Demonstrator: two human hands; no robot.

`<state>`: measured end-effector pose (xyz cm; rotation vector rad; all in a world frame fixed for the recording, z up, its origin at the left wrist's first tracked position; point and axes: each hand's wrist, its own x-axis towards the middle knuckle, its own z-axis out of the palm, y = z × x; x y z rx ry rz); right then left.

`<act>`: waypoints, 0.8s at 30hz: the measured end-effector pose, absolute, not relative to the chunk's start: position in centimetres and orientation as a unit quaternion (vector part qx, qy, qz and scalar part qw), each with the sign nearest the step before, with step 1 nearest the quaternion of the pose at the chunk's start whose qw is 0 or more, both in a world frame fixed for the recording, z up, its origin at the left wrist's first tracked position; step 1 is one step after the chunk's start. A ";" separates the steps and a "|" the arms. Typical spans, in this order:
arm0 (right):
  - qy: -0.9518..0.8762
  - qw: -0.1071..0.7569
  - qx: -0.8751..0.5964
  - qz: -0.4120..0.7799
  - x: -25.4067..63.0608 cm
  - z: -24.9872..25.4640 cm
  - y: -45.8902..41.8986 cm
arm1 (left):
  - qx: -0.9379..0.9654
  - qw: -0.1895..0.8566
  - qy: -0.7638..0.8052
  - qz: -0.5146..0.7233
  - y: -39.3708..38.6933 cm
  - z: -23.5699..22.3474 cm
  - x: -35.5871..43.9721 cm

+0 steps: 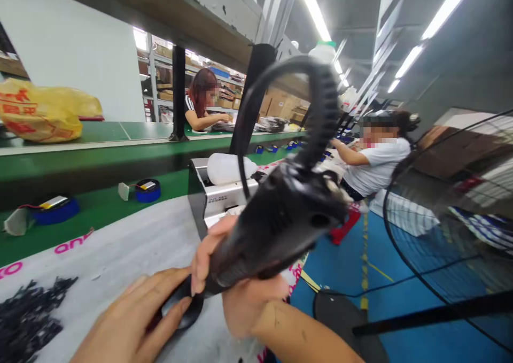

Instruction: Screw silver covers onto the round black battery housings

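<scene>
A black electric screwdriver (272,224) with a ribbed cord sleeve at its top slants across the middle of the head view. My right hand (246,293) is wrapped around its lower body, and the tip points down to the left. Below that tip lies a small dark round part (192,315), largely covered by fingers. My left hand (140,315) grips this part from the left, thumb on the near side, over the white-covered bench (140,240). Where exactly the tip meets the part is hidden.
Loose black pieces (32,320) lie at lower left. A silver box (216,194) carries a white bottle (228,168). Blue round parts with batteries (148,191) sit on the green belt (108,205). Two people work beyond; a fan (449,224) stands right.
</scene>
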<state>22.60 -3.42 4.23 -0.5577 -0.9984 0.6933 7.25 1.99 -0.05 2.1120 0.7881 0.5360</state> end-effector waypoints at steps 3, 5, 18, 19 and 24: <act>-0.454 0.787 -0.275 0.314 23.8 7.0 -4.6 | 0.844 0.399 0.285 0.218 1.5 -0.6 6.8; -0.447 0.783 -0.312 0.298 25.2 9.5 -5.1 | 0.827 0.435 0.288 0.211 1.2 -1.0 6.8; -0.371 0.795 -0.457 0.145 29.6 10.0 0.0 | 0.764 0.538 0.297 0.198 2.5 -0.3 7.2; -0.376 0.790 -0.452 0.174 28.9 10.2 -0.5 | 0.756 0.550 0.299 0.192 2.5 -0.2 7.2; -0.402 0.786 -0.378 0.279 23.3 11.4 -2.4 | 0.705 0.617 0.312 0.161 2.3 1.0 7.3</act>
